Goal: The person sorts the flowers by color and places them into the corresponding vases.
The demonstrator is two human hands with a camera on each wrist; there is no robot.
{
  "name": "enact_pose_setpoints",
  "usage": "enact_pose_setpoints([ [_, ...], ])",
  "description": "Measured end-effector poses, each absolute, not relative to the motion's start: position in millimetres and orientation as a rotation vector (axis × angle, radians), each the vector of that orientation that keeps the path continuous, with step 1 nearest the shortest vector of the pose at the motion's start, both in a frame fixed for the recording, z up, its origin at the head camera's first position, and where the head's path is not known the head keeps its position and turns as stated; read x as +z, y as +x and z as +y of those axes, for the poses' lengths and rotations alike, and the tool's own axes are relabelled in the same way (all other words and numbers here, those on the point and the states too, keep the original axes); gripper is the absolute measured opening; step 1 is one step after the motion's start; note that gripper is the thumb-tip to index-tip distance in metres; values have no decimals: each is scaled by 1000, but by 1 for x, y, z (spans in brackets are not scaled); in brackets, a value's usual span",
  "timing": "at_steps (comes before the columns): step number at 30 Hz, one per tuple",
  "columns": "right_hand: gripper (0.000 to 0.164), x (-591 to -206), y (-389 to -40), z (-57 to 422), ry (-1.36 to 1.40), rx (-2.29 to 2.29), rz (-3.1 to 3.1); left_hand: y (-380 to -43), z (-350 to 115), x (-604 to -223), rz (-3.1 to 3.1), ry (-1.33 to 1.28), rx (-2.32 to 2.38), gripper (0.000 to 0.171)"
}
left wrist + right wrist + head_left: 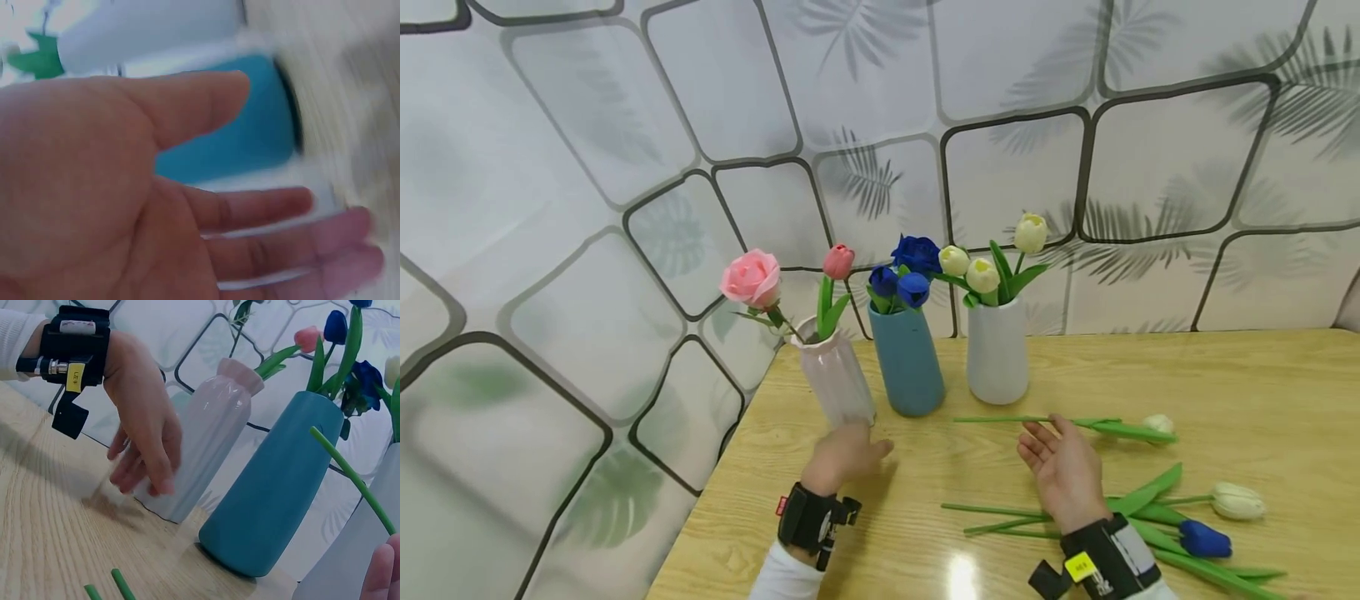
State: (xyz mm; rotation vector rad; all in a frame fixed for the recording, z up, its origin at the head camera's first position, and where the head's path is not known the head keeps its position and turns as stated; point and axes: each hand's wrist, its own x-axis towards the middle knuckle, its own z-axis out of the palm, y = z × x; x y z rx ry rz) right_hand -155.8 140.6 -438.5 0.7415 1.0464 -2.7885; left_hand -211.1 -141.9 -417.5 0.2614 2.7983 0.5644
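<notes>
Fingers of my right hand (1063,475) pinch the thin green stem of a white tulip (1159,423), which lies crosswise with its head to the right. In the right wrist view that stem (353,478) points up in front of the teal vase (272,487). My left hand (847,457) holds nothing; its thumb and fingers (269,253) are spread apart in the left wrist view. It hovers near the foot of the pale pink vase (835,379), which bears a pink rose (752,279) and a pink tulip (839,262).
The teal vase holds blue flowers (916,254), and a white vase (997,354) beside it holds white tulips (982,275). On the wooden table (1262,392), another white tulip (1238,501) and a blue tulip (1205,539) lie by my right wrist. A patterned wall stands close behind.
</notes>
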Motion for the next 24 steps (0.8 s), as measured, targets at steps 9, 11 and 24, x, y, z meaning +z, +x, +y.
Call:
enact_pose_setpoints([
  [9, 54, -432, -153, 137, 954, -2911, 1197, -232, -70, -423, 2621, 572, 963, 79],
  [11, 44, -429, -153, 136, 1014, -2942, 1301, -242, -55, -423, 2622, 591, 1072, 84],
  [24, 34, -434, -156, 137, 1044, -2917, 1653, -265, 4, -432, 2642, 498, 1515, 108],
])
